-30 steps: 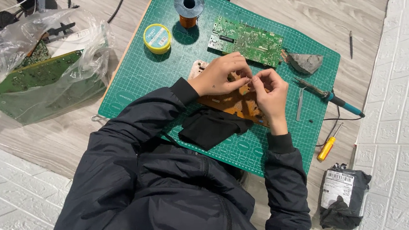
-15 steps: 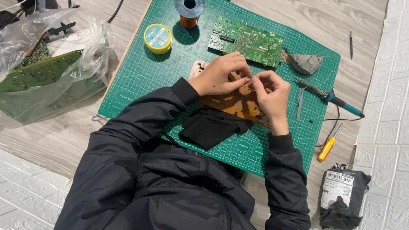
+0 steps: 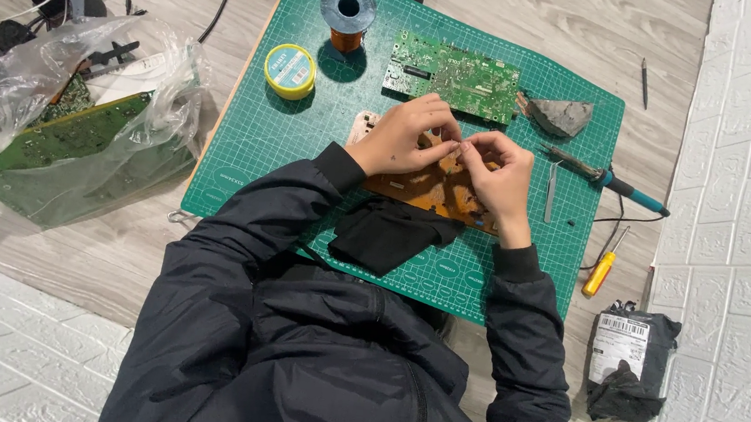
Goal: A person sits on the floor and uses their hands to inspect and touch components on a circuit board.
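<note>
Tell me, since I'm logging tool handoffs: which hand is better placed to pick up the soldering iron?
Probably the right hand. It rests on the brown circuit board on the side where the soldering iron lies on the green mat. The left hand sits farther from it and would have to cross over.

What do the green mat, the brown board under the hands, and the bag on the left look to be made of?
Green mat: likely matte rubbery vinyl, given its printed grid.
Brown board, touched by the left hand and right hand: probably phenolic or paper laminate, dull tan.
Bag: thin clear plastic film, crinkled and shiny, with green boards visible through it.
</note>
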